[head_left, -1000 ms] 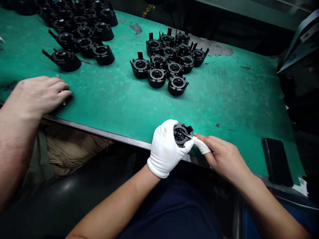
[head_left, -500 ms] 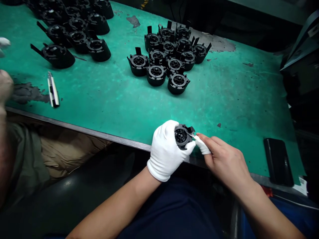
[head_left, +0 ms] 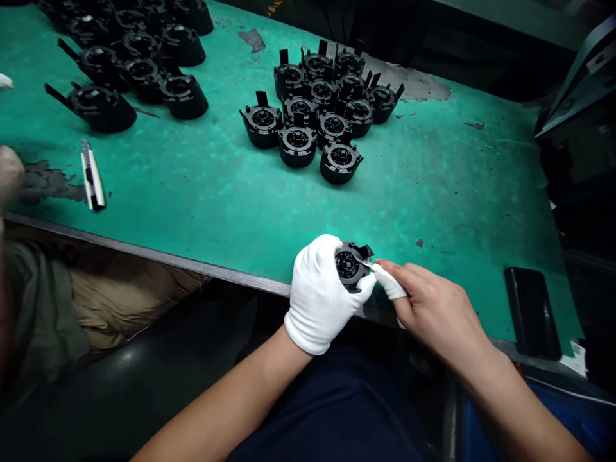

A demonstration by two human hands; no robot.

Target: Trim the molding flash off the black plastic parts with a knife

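Observation:
My left hand (head_left: 317,292), in a white glove, is wrapped around a round black plastic housing (head_left: 348,264) just above the table's front edge. The housing's ribbed, open face is turned up, and a short tab sticks out at its upper right. With a white cover on the thumb, my right hand (head_left: 428,298) pinches a small thin metal blade (head_left: 366,262). The blade's tip reaches over the housing's face near its right rim. Whatever handle it has is hidden in the fingers.
On the green table (head_left: 216,212) stand a group of similar black housings (head_left: 297,142) and another group (head_left: 103,106) at the left. A white utility knife (head_left: 92,176) lies near a co-worker's hand (head_left: 9,173). A black phone (head_left: 533,313) rests at the right edge.
The blade's tip has shifted left and inward, from the housing's right rim to over its face. My left hand keeps its hold. The co-worker's hand has moved slightly.

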